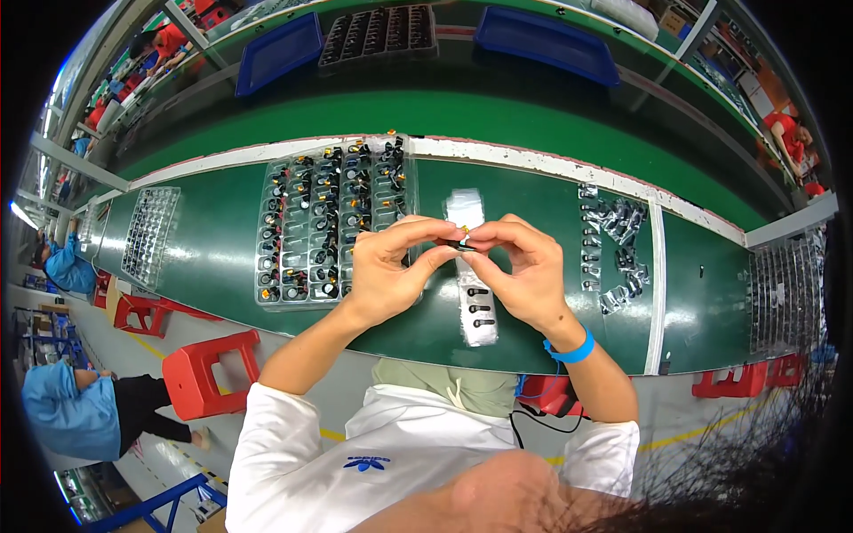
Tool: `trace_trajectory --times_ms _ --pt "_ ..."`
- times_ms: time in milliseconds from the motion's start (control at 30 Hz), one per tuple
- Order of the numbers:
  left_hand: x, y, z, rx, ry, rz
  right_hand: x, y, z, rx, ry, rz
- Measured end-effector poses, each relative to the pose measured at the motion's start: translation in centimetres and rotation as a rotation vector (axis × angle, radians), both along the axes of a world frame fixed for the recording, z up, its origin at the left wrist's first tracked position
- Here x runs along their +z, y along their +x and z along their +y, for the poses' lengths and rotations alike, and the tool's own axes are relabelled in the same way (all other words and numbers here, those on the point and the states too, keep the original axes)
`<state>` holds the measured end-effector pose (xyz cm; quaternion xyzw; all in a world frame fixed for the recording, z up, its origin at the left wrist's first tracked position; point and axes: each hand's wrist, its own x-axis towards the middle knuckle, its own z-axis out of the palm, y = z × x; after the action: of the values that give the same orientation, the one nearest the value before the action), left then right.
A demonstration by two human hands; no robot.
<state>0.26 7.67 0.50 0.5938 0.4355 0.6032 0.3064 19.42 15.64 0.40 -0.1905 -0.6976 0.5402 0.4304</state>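
My left hand (389, 268) and my right hand (526, 274) meet over the green worktable (213, 231), thumbs and forefingers pinched. Between their fingertips is a small black part (463, 245) with an orange-yellow tip and a pale bit; its exact kind is too small to make out. Under and in front of the hands lies a whitish plastic strip (481, 336) with several black, keyhole-shaped pieces in a column. Its far end (465, 204) shows beyond my fingers. Just left of my left hand sits a clear compartment tray (265, 302) filled with small black parts, some with orange bits.
To the right lie several small clear packets (622, 222) holding black pieces. Other clear trays (149, 233) (786, 298) rest at both table ends. Across a green belt (533, 124) are blue trays (546, 43). Red stools (209, 373) stand beside the table, and people work nearby.
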Motion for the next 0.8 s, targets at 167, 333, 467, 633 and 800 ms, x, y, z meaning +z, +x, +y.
trace_trajectory --times_ms 167,333,467,633,800 --pt "-0.2 0.0 -0.7 0.075 0.003 0.026 0.2 -0.6 -0.5 -0.030 0.142 -0.044" --pt "1.2 -1.4 0.5 0.025 -0.060 0.143 -0.4 -0.1 0.0 -0.045 0.070 -0.106" --pt "2.3 -4.9 -0.9 0.178 -0.084 0.187 0.5 -0.8 -0.5 0.003 0.042 -0.078" --pt "3.2 -13.9 -3.8 0.603 -0.197 0.423 0.8 0.4 0.8 -0.084 0.165 -0.174" --pt "1.9 -16.0 -4.5 0.592 -0.297 0.601 1.2 1.3 1.4 -0.127 0.266 -0.279"
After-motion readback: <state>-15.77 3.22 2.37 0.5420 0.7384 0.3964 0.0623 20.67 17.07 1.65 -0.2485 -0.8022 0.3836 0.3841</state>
